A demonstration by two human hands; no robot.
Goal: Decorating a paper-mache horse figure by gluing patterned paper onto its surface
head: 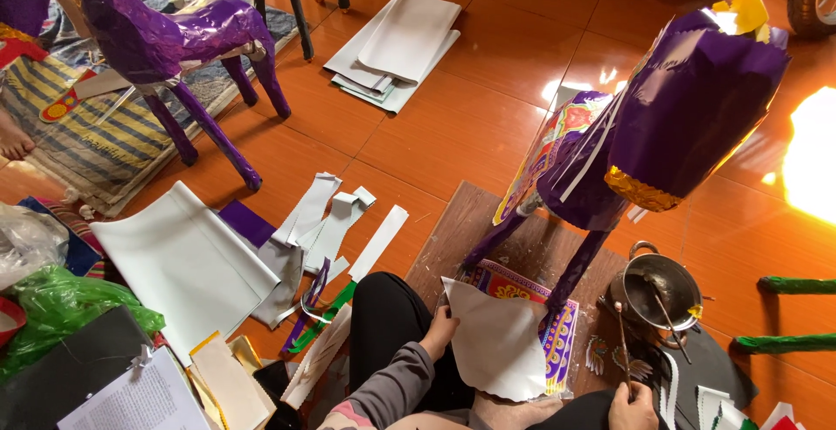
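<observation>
On the orange tiled floor (453,134), our left hand (438,329) grips a white scalloped paper sheet (496,339); our right hand (633,408) fingers clench a thin stick (623,343) near a metal pot (662,291)

second purple paper horse (165,43), folded white sheets (396,47), green plastic bag (61,308)

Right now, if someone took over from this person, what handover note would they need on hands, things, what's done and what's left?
Left hand: fingers hold the white sheet by its left edge, over the lap.
Right hand: grips a thin stick pointing up toward the metal pot, which holds another stick.
Purple paper horse stands on the wooden board, body already wrapped in purple foil with a gold band. A patterned sheet lies under the white one.
Left: the white sheet is not yet on the horse. White strips lie unused on the floor.
</observation>
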